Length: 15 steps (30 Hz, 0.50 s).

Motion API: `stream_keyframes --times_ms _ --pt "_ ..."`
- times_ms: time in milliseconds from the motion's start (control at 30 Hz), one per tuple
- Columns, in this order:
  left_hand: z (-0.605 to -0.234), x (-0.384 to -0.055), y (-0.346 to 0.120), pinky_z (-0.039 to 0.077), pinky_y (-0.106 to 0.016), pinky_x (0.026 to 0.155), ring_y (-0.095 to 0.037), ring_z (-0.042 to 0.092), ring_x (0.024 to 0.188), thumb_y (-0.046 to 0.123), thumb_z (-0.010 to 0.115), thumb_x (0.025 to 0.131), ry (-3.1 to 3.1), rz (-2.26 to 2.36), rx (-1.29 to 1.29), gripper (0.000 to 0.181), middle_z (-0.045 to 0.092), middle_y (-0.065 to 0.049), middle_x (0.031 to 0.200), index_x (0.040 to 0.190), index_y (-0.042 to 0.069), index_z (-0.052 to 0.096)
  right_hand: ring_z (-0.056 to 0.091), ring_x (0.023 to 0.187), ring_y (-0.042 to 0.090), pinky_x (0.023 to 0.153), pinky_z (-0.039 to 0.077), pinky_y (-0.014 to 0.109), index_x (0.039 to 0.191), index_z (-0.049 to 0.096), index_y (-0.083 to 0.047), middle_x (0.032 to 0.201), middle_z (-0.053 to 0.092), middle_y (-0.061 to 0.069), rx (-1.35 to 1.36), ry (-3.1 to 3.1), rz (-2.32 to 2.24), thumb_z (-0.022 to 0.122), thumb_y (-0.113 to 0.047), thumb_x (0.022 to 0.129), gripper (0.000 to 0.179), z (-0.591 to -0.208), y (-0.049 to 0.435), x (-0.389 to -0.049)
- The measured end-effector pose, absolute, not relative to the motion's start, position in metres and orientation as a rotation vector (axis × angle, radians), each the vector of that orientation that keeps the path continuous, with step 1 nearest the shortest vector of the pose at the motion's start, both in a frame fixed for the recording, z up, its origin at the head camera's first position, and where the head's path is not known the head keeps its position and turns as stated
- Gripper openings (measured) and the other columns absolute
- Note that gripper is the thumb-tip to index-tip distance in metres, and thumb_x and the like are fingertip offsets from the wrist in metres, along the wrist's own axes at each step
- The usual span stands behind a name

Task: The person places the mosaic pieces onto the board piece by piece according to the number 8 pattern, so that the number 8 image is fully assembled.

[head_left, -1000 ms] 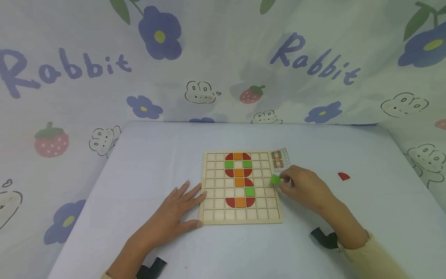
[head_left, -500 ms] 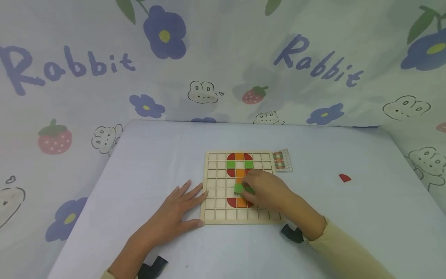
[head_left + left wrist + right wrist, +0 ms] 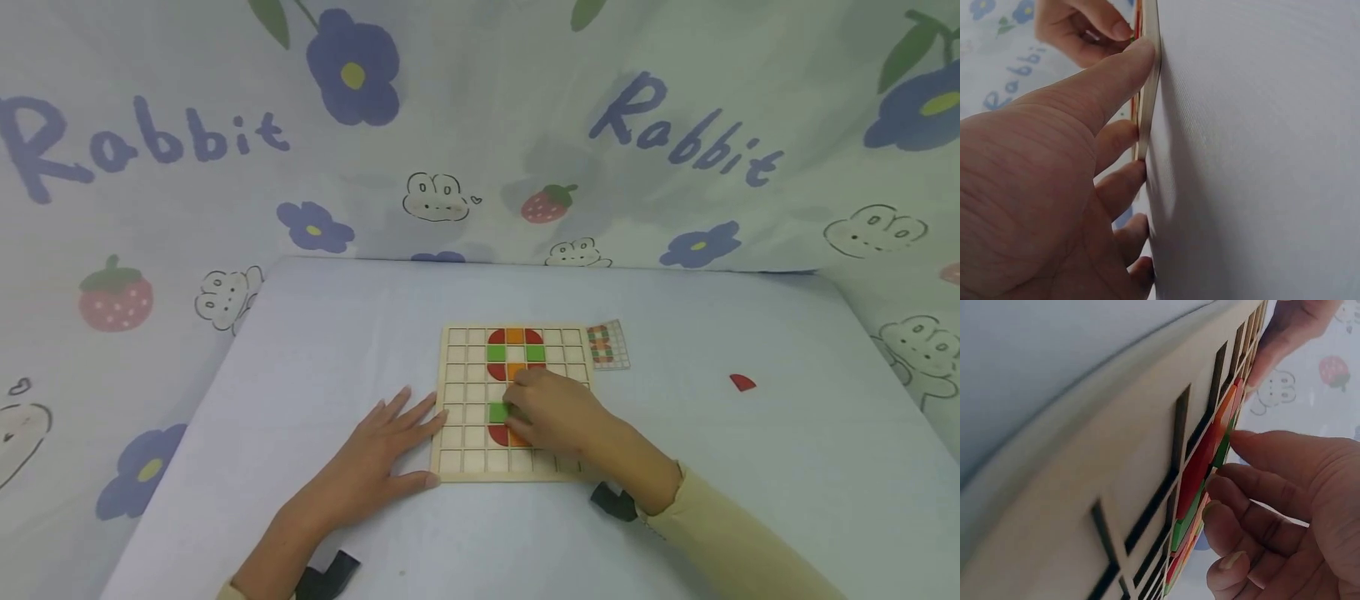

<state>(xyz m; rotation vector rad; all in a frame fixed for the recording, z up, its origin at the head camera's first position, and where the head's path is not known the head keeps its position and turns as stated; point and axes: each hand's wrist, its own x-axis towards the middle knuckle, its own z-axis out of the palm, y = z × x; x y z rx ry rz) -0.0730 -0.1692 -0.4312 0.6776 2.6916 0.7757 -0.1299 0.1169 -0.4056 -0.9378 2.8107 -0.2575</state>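
A pale wooden grid board [image 3: 454, 437] lies on the table, with red, orange and green tiles in its cells. My right hand [image 3: 561, 410] reaches over the board, its thumb and fingertips pinching the right edge of a green square tile [image 3: 498, 412] at a cell above a red quarter-round tile [image 3: 498, 435]. In the right wrist view, thumb and forefinger meet close to the green tile [image 3: 1225, 442]; the hand hides several tiles in the head view. My left hand [image 3: 378, 454] lies spread on the table, fingertips and thumb against the board's left edge.
A small pattern card [image 3: 610, 345] lies at the board's upper right corner. Farther right on the white table [image 3: 810, 467] is a loose red quarter-round tile [image 3: 742, 382]. A printed cloth [image 3: 480, 125] with flowers and rabbits hangs behind.
My right hand has carried the green square tile from the board's right edge leftward over the grid and down to a cell on the left of the pattern. The left hand stays in place.
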Motion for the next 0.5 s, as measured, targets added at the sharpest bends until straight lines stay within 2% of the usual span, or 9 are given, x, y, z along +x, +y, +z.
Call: stream_keyframes --times_ms 233,500 --pt "-0.4321 -0.0732 -0.1696 0.012 -0.059 0.128 -0.034 0.013 0.16 0.042 0.083 0.089 2.7 0.784 0.686 0.077 0.031 0.003 0.169 0.157 0.022 0.051 0.06 0.089 0.012 0.076 0.058 0.027 0.104 0.078 -0.016 0.094 0.064 -0.007 -0.975 2.837 -0.318 0.073 -0.019 0.097 0.009 -0.409 0.1169 -0.1291" --pt "-0.4335 -0.0736 -0.1693 0.011 -0.058 0.128 -0.032 0.01 0.16 0.043 0.083 0.089 2.697 0.775 0.669 0.079 0.029 0.004 0.17 0.157 0.023 0.05 0.058 0.088 0.011 0.075 0.058 0.026 0.103 0.078 -0.017 0.093 0.064 -0.008 -0.969 2.859 -0.323 0.074 -0.02 0.097 0.008 -0.4104 0.1165 -0.1286"
